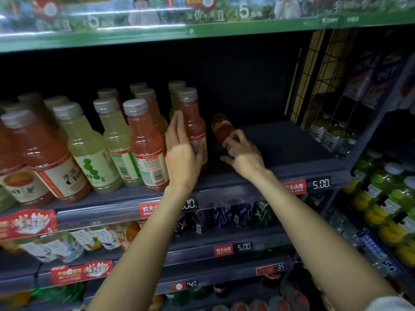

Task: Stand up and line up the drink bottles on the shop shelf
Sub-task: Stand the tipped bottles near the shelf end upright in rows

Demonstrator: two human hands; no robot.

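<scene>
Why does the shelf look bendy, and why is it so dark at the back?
In the head view, the wide lens bows the shelf edge and stretches the corners; little light reaches behind the fallen bottle, so the back goes black; glare streaks the top banner; the left bottles look smeared by blur.

Dim scene; shelf recess behind bottles nearly black. White glare streaks banner above shelf. Edges blurred, wide-angle bowed; bottles left of shelf centre soft.
</scene>
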